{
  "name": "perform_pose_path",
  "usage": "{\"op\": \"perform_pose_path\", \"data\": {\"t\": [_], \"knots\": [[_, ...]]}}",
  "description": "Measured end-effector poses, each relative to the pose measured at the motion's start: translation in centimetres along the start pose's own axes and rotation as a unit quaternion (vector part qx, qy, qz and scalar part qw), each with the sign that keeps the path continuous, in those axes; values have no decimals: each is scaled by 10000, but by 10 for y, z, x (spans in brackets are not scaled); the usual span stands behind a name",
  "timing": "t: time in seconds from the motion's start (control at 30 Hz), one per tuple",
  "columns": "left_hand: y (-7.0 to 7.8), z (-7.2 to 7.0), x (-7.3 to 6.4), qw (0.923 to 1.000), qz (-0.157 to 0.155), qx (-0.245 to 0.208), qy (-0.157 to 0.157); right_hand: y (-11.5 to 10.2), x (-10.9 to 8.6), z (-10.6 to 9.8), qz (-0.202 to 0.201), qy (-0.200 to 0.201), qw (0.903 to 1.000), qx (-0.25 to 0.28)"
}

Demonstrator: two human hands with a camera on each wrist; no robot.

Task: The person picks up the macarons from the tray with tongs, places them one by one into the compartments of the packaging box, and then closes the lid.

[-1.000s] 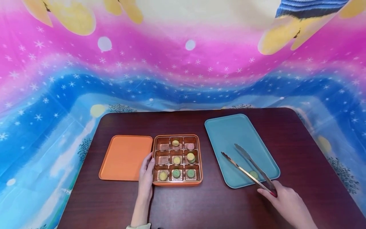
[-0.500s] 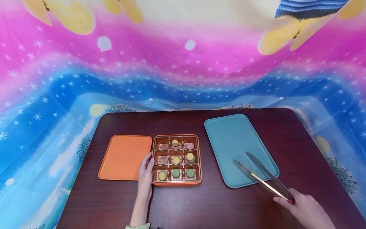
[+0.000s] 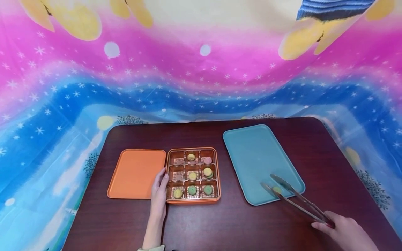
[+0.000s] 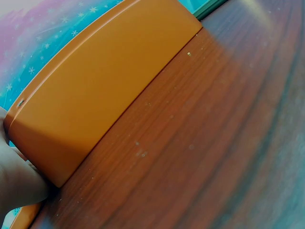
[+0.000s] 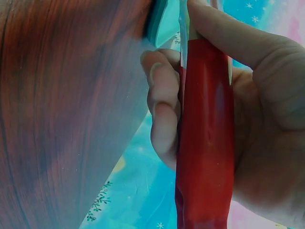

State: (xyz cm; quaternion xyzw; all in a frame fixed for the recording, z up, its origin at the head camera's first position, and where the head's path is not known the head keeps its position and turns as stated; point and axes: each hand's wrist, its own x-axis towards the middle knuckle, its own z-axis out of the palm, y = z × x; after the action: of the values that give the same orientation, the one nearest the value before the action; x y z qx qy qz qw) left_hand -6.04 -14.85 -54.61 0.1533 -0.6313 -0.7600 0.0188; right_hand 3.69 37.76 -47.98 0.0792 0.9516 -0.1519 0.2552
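My right hand (image 3: 347, 230) grips the red handle (image 5: 205, 129) of metal tongs (image 3: 306, 202), fingers curled round it. The tongs reach over the near end of a teal tray (image 3: 254, 150). Their tips stand apart on either side of a small yellow-green macaron (image 3: 276, 190). My left hand (image 3: 159, 193) lies along the left side of an orange box (image 3: 194, 201), its fingers fairly straight against the wall. The box has a divided insert with yellow, green and pink macarons, such as a green macaron (image 3: 208, 190) in the near right compartment. In the left wrist view the hand touches the box's corner.
Left of the box lies a flat orange lid (image 3: 136, 174), close against it. All stand on a dark wooden table (image 3: 220, 226). A colourful printed cloth (image 3: 194, 80) hangs round the table's back and sides.
My right hand has drawn the tongs back to the right and towards me. Their tips now straddle the macaron on the tray. The left hand stays at the box.
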Motion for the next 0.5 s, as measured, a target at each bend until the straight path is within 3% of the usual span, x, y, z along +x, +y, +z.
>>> {"op": "perform_pose_path", "data": {"t": [0.5], "knots": [[0,1,0,10000,-41,-40,3,-4,3,5,-83,41,9997,204]]}}
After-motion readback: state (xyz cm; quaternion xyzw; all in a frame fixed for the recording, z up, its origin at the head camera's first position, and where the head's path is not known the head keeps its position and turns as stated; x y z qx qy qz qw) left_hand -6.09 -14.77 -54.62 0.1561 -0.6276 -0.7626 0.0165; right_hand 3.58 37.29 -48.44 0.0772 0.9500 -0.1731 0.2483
